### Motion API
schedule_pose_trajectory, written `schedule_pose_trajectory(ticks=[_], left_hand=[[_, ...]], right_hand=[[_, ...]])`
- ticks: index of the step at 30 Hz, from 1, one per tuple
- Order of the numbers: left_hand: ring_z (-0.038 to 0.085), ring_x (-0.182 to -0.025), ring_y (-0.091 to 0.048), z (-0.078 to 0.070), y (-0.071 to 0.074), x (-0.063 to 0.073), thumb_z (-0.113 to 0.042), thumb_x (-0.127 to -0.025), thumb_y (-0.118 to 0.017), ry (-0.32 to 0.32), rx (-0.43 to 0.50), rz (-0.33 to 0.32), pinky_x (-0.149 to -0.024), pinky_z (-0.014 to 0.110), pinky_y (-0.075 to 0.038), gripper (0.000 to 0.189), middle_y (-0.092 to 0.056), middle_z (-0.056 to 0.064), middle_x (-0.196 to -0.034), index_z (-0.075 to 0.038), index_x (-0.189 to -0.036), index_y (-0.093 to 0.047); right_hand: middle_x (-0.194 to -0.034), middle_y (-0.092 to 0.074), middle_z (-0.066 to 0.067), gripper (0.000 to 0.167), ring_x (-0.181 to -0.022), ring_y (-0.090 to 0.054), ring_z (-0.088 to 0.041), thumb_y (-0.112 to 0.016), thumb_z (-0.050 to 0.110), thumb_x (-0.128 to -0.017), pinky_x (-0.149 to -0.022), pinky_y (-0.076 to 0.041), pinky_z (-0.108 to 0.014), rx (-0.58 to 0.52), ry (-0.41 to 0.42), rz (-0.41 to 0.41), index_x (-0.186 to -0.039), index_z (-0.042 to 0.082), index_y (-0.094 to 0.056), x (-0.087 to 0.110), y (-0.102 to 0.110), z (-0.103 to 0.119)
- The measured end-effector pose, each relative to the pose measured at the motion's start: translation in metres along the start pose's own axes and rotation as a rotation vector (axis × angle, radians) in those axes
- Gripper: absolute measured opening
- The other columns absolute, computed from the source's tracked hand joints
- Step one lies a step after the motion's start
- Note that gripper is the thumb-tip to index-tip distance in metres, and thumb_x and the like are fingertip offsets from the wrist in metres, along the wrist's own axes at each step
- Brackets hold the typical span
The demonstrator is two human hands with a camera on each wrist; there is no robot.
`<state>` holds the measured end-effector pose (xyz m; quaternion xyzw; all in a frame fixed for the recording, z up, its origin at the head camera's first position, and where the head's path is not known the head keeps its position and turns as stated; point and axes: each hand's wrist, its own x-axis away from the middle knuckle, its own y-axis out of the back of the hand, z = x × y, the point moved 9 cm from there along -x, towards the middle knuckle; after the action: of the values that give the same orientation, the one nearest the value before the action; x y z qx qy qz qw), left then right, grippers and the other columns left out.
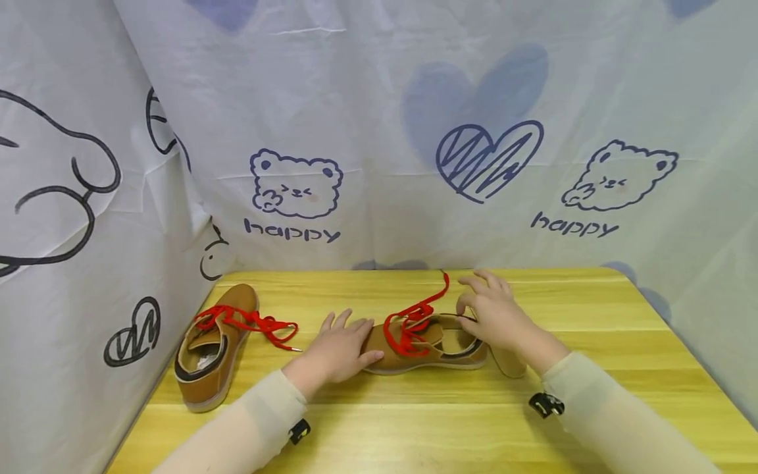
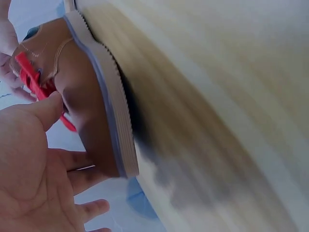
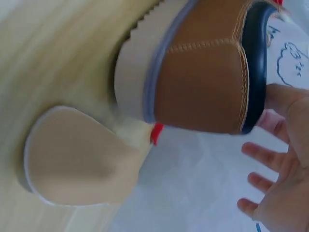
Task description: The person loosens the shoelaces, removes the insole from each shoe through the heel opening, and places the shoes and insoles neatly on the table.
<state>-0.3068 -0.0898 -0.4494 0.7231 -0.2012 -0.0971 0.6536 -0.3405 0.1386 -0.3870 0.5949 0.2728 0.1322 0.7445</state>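
Note:
A brown shoe (image 1: pixel 456 359) with red laces (image 1: pixel 408 329) lies across the table, its toe towards my left hand. My left hand (image 1: pixel 334 349) grips the toe, the thumb on one side and the first fingers on the other; the outer fingers stick out past it in the left wrist view. At the heel is my right hand (image 1: pixel 497 316), its thumb at the dark padded collar (image 3: pixel 253 67) and the other fingers spread loosely in the air. A flat beige insole (image 3: pixel 82 159) lies beside the heel, partly hidden under the right hand in the head view.
A second brown shoe (image 1: pixel 216 359) with red laces stands at the left of the wooden table (image 1: pixel 379 434), crumpled white stuffing (image 1: pixel 206 361) inside it. A printed white cloth (image 1: pixel 379 131) hangs behind the table and along its left side.

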Motion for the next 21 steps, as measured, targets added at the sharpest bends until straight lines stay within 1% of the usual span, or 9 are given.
schedule_pose_trajectory(ticks=[3,7,11,15,21], left_hand=[[0.041,-0.148,-0.023,-0.005,-0.001,0.0,-0.063,-0.098,-0.048,-0.02,0.001,-0.014,-0.119,0.06,-0.013,0.077,-0.044,0.008,-0.155,-0.011,-0.154,-0.04],[0.041,-0.148,-0.024,-0.008,-0.003,0.0,-0.065,-0.096,-0.049,-0.035,-0.004,-0.023,-0.119,0.06,-0.013,0.081,-0.043,0.009,-0.155,-0.01,-0.154,-0.04],[0.041,-0.147,-0.025,-0.006,-0.003,0.0,-0.064,-0.095,-0.053,-0.036,-0.015,-0.047,-0.118,0.061,-0.014,0.081,-0.046,0.008,-0.153,-0.009,-0.153,-0.041],[0.042,-0.146,-0.027,-0.006,-0.002,-0.001,-0.063,-0.093,-0.056,-0.039,-0.011,-0.071,-0.118,0.061,-0.015,0.08,-0.049,0.008,-0.151,-0.009,-0.152,-0.044],[0.042,-0.146,-0.029,-0.009,-0.002,-0.001,-0.063,-0.093,-0.057,-0.04,-0.02,-0.08,-0.117,0.06,-0.018,0.079,-0.05,0.008,-0.15,-0.01,-0.151,-0.046]], right_hand=[[-0.144,-0.052,-0.016,0.016,-0.141,-0.03,-0.045,-0.082,0.022,-0.083,-0.11,-0.02,-0.07,-0.008,0.067,-0.017,-0.076,0.026,-0.068,0.002,-0.004,0.01],[-0.142,-0.054,-0.014,0.017,-0.14,-0.033,-0.043,-0.084,0.022,-0.081,-0.111,-0.023,-0.066,0.044,0.113,-0.023,-0.073,0.027,-0.069,0.0,-0.011,0.017],[-0.143,-0.054,-0.013,0.018,-0.14,-0.033,-0.042,-0.087,0.024,-0.078,-0.111,-0.024,-0.063,0.117,0.121,0.001,-0.071,0.028,-0.071,-0.009,-0.016,0.023],[-0.145,-0.052,-0.014,0.015,-0.142,-0.031,-0.043,-0.088,0.03,-0.076,-0.113,-0.022,-0.063,0.17,0.118,0.044,-0.072,0.027,-0.074,-0.014,-0.022,0.025],[-0.147,-0.051,-0.014,0.014,-0.144,-0.026,-0.042,-0.087,0.036,-0.075,-0.115,-0.018,-0.063,0.208,0.049,0.092,-0.076,0.026,-0.078,-0.01,-0.03,0.02]])
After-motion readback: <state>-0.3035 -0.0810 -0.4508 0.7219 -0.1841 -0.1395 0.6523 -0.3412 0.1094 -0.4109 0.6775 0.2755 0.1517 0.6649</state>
